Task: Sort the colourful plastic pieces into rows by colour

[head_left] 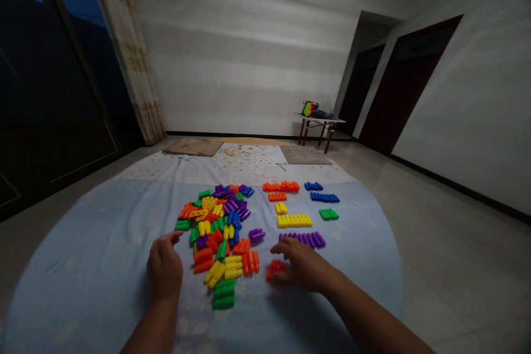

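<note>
A heap of plastic building blocks in red, yellow, green, blue and purple lies on a pale blue sheet. My right hand is curled over a red block on the sheet, fingers closed on it. My left hand hovers just left of the heap, fingers loosely bent, nothing in it. To the right, blocks lie in sorted rows: a purple row, a yellow row, a red row, a blue row and a green block.
The sheet covers the tiled floor. Two brown mats lie beyond it. A small table with a colourful box stands by the far wall. Dark doors are at right, a curtain and dark glass at left.
</note>
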The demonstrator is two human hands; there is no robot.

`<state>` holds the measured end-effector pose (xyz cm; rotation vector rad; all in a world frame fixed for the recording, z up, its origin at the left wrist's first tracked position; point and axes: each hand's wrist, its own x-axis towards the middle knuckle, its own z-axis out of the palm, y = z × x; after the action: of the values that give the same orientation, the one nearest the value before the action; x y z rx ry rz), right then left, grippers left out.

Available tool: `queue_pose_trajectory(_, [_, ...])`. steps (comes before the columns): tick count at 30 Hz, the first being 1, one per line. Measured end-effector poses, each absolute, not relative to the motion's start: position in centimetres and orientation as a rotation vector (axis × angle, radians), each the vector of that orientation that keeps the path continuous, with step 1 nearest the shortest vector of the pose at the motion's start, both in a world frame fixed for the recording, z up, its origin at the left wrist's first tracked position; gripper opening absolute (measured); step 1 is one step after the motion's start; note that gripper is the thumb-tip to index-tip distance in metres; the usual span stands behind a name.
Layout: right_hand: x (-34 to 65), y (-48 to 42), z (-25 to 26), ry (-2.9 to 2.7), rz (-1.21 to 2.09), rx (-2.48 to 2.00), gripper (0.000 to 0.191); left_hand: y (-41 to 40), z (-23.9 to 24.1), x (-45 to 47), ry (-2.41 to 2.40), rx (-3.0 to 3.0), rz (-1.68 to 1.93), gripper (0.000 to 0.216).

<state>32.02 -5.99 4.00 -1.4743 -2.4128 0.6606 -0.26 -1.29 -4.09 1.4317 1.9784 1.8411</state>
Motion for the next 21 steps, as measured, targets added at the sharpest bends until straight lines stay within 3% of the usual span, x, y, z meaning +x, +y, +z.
queue_pose_trajectory(10, [32.6,-5.0,3.8,-2.507,0.672,-1.402,0.051,-1.3,-3.8,-0.1,1.948,1.332,1.807,0.036])
queue_pose_trajectory(21, [34.0,11.1,4.4,-2.265,0.224,-1.546,0.058,-0.1,-4.7,-0.5,1.937,1.346,1.766,0.032])
